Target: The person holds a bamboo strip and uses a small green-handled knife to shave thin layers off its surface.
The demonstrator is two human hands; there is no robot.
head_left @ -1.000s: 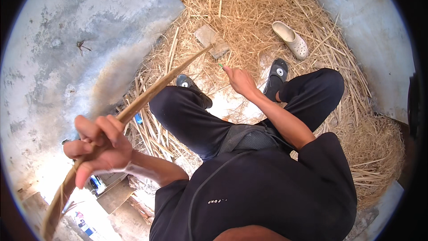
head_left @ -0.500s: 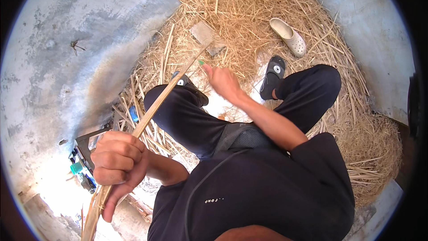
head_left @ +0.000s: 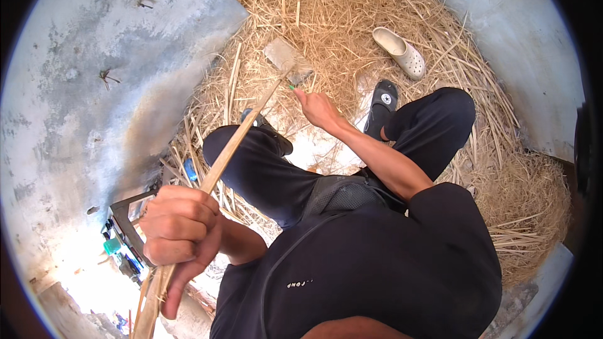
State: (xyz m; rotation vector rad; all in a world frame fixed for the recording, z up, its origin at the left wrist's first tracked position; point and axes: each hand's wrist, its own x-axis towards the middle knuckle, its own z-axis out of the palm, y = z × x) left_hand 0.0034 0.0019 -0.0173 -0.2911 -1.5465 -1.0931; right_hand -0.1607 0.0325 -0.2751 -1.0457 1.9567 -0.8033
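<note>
A long pale bamboo strip (head_left: pixel 235 141) runs slantwise from the lower left up to the middle of the view. My left hand (head_left: pixel 179 229) is a fist wrapped round its thicker lower part, thumb pointing down along it. Below that fist the strip looks split and frayed. My right hand (head_left: pixel 320 111) is closed in front of me, close to the strip's thin far end. By its thumb shows a small green thing (head_left: pixel 291 87); the fingers hide the rest, so its kind cannot be made out.
Thin shavings (head_left: pixel 342 6) cover the floor, heaped at the right too. A beige clog (head_left: pixel 400 53) lies far right of my feet, and a flat grey block (head_left: pixel 280 54) lies ahead. Grey walls (head_left: pixel 81 81) stand on both sides. A dark frame (head_left: pixel 127 226) is beside my left hand.
My left hand has shifted a little to the right with the bamboo strip. My right hand has moved slightly outward along the strip's far end.
</note>
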